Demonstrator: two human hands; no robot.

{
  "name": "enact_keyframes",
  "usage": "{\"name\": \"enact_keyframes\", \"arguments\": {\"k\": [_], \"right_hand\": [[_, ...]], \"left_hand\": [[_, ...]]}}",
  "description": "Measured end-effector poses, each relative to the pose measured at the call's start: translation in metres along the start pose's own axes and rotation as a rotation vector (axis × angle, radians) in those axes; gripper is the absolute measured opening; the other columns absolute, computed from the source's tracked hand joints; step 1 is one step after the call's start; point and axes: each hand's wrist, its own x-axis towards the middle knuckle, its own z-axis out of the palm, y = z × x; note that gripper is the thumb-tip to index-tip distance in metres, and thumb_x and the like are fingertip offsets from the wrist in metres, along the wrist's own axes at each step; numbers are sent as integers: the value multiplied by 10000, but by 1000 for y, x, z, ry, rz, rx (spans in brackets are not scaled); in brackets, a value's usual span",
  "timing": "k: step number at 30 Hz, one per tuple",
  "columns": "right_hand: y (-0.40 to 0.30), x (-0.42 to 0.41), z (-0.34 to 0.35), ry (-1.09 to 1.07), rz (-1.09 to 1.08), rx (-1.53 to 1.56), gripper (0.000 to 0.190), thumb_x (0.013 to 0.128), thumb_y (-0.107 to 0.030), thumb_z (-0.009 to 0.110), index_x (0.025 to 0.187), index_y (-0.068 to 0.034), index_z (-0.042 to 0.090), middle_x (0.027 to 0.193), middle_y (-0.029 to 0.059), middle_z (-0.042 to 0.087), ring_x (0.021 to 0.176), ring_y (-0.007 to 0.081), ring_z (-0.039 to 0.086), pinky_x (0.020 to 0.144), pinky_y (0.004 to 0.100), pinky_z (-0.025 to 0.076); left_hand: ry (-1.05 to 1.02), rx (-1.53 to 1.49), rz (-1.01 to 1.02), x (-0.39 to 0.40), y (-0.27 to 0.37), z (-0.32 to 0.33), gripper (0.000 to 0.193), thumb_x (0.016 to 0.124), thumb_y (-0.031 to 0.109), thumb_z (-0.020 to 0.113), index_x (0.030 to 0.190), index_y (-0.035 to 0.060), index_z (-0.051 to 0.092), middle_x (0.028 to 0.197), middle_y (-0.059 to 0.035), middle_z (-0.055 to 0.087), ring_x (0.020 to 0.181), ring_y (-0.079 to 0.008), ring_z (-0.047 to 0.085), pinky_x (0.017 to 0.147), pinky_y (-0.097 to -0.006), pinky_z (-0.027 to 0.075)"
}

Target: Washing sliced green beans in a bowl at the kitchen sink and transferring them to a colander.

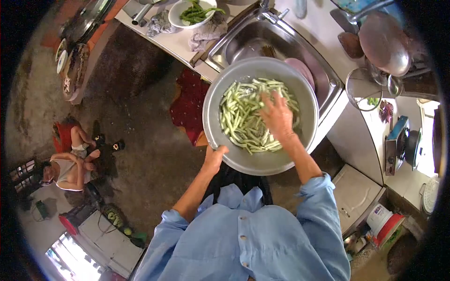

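Note:
A large round metal basin is tilted against the front edge of the stainless steel sink. Cut green bean pods lie in it. My left hand grips the basin's near left rim, thumb over the edge. With fingers spread, my right hand reaches into the basin and touches the beans; its fingertips are slightly blurred, and whether it holds any is unclear. Behind the basin, a pink dish shows partly in the sink, below the faucet.
Left of the sink, a white bowl of green peppers or pods stands by grey cloths. A wire strainer and a metal pan hang or lie at right. A gas stove stands farther right. Another person sits far left.

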Motion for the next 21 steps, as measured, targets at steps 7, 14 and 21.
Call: {"name": "enact_keyframes", "arguments": {"k": [7,14,21], "right_hand": [[-26,37,7,157,320,-102,627,775,-524,537,1256,-133,438,1224,196,427,1103,399,407,871,528,362],[-42,-27,-30,-55,-66,-120,505,761,-294,605,1196,-63,491,1102,183,500,1036,370,425,885,474,356],[-40,-52,-6,163,14,95,718,710,-283,685,1298,-52,344,1212,211,440,1107,368,393,947,466,290]], "left_hand": [[-13,97,-34,-18,17,11,336,725,105,597,1033,-8,525,918,-65,584,818,-200,555,722,-345,464],[-49,-2,17,-17,-26,6,235,711,106,559,922,4,570,749,-25,567,664,-143,537,605,-291,450],[29,36,45,-5,-10,5,350,649,60,582,990,-12,550,857,-52,586,767,-170,559,685,-307,469]]}}
